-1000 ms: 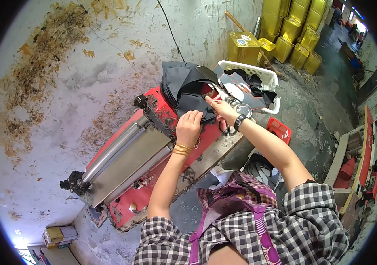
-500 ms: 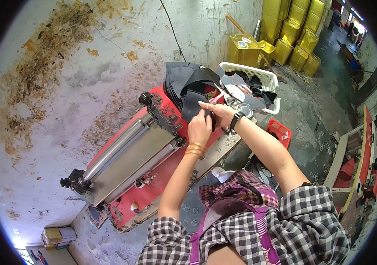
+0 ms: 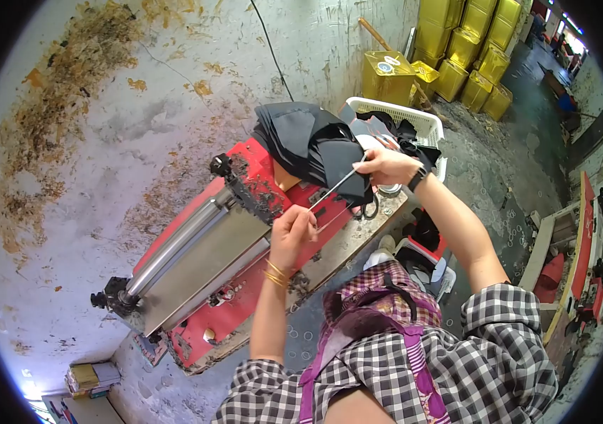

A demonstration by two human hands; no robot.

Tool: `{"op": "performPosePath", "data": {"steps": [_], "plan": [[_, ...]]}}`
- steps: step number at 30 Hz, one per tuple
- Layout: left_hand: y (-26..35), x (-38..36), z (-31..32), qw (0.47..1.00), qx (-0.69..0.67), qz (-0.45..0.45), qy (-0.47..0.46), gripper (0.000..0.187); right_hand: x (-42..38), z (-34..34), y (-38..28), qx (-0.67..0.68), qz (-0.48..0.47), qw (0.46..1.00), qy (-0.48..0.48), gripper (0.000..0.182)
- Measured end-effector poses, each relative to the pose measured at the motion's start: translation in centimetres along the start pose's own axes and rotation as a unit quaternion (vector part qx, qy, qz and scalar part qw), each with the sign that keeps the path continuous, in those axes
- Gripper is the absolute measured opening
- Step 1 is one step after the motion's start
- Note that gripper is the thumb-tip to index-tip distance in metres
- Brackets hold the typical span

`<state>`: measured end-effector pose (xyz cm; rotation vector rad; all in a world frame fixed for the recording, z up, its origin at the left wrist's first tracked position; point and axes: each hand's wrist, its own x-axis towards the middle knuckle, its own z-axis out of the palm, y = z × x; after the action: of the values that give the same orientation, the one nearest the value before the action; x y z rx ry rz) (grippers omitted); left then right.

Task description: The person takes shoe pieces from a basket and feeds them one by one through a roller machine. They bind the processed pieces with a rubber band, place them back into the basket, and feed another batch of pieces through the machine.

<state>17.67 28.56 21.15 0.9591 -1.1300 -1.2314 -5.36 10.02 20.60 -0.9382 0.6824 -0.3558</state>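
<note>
Over the red roller machine (image 3: 209, 283), the left hand (image 3: 293, 227) and right hand (image 3: 381, 167) each pinch one end of a thin strip (image 3: 335, 188), stretched taut beside the black fabric pile (image 3: 312, 145). It looks light, limp, best gripped at its ends.

Left hand (image 3: 293, 225) and right hand (image 3: 379, 164) pinched, apart.

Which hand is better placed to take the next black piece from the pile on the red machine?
Probably the right hand: it is at the edge of the pile of black pieces. The left hand is lower, away from the pile, over the red machine. Both pinch a thin strip stretched between them.
</note>
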Motion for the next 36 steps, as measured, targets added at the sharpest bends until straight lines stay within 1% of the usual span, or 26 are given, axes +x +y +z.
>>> {"op": "performPosePath", "data": {"steps": [1, 2, 3, 5, 6, 7, 9, 10, 11, 12, 13, 15, 16, 17, 19, 21, 23, 24, 25, 26, 27, 29, 32, 33, 35, 36], "plan": [[0.9, 1.0, 0.0, 0.989, 0.138, -0.055, 0.024, 0.026, -1.2, -0.6, -0.5, -0.029, 0.01, 0.999, -0.041, 0.017], [0.4, 2.1, -0.2, 0.979, 0.197, -0.053, 0.011, 0.019, -2.8, -0.7, -0.6, -0.036, 0.0, 0.999, -0.017, 0.017], [0.1, 3.0, 0.6, 0.971, 0.237, -0.026, -0.025, 0.019, -2.2, -3.4, 0.8, 0.004, -0.004, 1.0, -0.031, 0.016], [-0.3, 5.2, 2.3, 0.944, 0.315, 0.031, -0.098, 0.019, -2.8, -4.9, 1.7, 0.075, -0.074, 0.994, -0.035, 0.02], [-1.6, 5.9, 2.3, 0.914, 0.379, 0.022, -0.141, 0.017, -4.1, -4.7, 0.5, 0.088, -0.077, 0.992, -0.043, 0.026], [-3.4, 6.7, 2.5, 0.878, 0.445, 0.09, -0.154, 0.017, -4.6, -5.6, 0.3, 0.103, -0.096, 0.989, -0.034, 0.03], [-4.0, 8.0, 3.9, 0.895, 0.431, 0.05, -0.106, 0.017, -5.4, -7.0, 0.2, 0.082, -0.089, 0.993, -0.008, 0.031], [-2.4, 9.2, 5.5, 0.931, 0.364, 0.025, -0.032, 0.018, -6.1, -7.7, 0.0, 0.023, -0.041, 0.999, -0.003, 0.033], [-1.4, 10.9, 6.5, 0.933, 0.354, 0.068, 0.015, 0.021, -7.0, -8.5, -0.6, -0.034, 0.011, 0.999, 0.002, 0.034], [-0.5, 12.8, 7.2, 0.935, 0.351, 0.033, 0.039, 0.021, -8.2, -9.2, -2.0, -0.174, 0.06, 0.983, 0.013, 0.037], [0.0, 14.7, 7.9, 0.935, 0.347, -0.005, 0.065, 0.022, -9.3, -10.3, -2.9, -0.195, 0.065, 0.979, 0.011, 0.039], [-0.7, 19.6, 10.1, 0.948, 0.311, -0.047, 0.048, 0.017, -12.0, -12.9, -6.0, -0.112, 0.029, 0.993, 0.038, 0.04], [-2.3, 21.9, 11.3, 0.979, 0.187, -0.085, 0.004, 0.017, -13.3, -14.3, -8.4, -0.095, 0.028, 0.994, 0.037, 0.041], [-4.4, 24.2, 12.4, 0.99, 0.058, -0.122, -0.038, 0.017, -14.5, -15.8, -10.9, -0.078, 0.026, 0.996, 0.036, 0.041], [-8.0, 29.8, 14.5, 0.988, 0.127, -0.082, -0.041, 0.018, -16.4, -18.7, -15.7, -0.128, 0.02, 0.991, 0.032, 0.043], [-14.3, 35.1, 15.7, 0.983, 0.156, -0.1, 0.015, 0.022, -16.6, -20.5, -18.8, -0.109, 0.06, 0.99, 0.065, 0.04], [-23.7, 39.1, 15.1, 0.944, 0.294, -0.145, -0.048, 0.022, -14.8, -23.4, -20.1, -0.219, 0.078, 0.969, 0.084, 0.034], [-27.5, 40.2, 15.5, 0.893, 0.423, -0.115, -0.099, 0.022, -13.6, -25.1, -20.1, -0.234, 0.072, 0.965, 0.09, 0.031], [-30.5, 41.3, 16.2, 0.823, 0.542, -0.081, -0.149, 0.021, -12.3, -26.9, -19.6, -0.248, 0.065, 0.962, 0.096, 0.029], [-32.5, 41.9, 16.8, 0.803, 0.557, -0.089, -0.193, 0.019, -11.2, -28.9, -19.2, -0.232, 0.067, 0.964, 0.11, 0.027], [-34.0, 42.6, 17.0, 0.756, 0.589, -0.102, -0.266, 0.019, -10.3, -30.1, -18.7, -0.213, 0.033, 0.968, 0.129, 0.027], [-40.3, 42.4, 15.5, 0.719, 0.638, 0.053, -0.27, 0.026, -9.2, -32.9, -17.8, -0.202, 0.001, 0.966, 0.161, 0.03], [-40.3, 43.5, 14.7, 0.57, 0.714, 0.063, -0.401, 0.035, -7.6, -35.7, -14.8, -0.153, -0.065, 0.962, 0.217, 0.033], [-39.9, 43.8, 14.5, 0.559, 0.711, 0.077, -0.419, 0.037, -6.9, -37.0, -12.9, -0.17, -0.062, 0.954, 0.239, 0.034], [-38.5, 44.2, 14.0, 0.535, 0.704, 0.106, -0.455, 0.041, -4.3, -38.5, -7.0, -0.129, -0.087, 0.933, 0.325, 0.035], [-37.5, 44.2, 13.7, 0.551, 0.688, 0.155, -0.447, 0.038, -3.0, -39.8, -2.6, -0.175, -0.061, 0.912, 0.367, 0.035]]}}
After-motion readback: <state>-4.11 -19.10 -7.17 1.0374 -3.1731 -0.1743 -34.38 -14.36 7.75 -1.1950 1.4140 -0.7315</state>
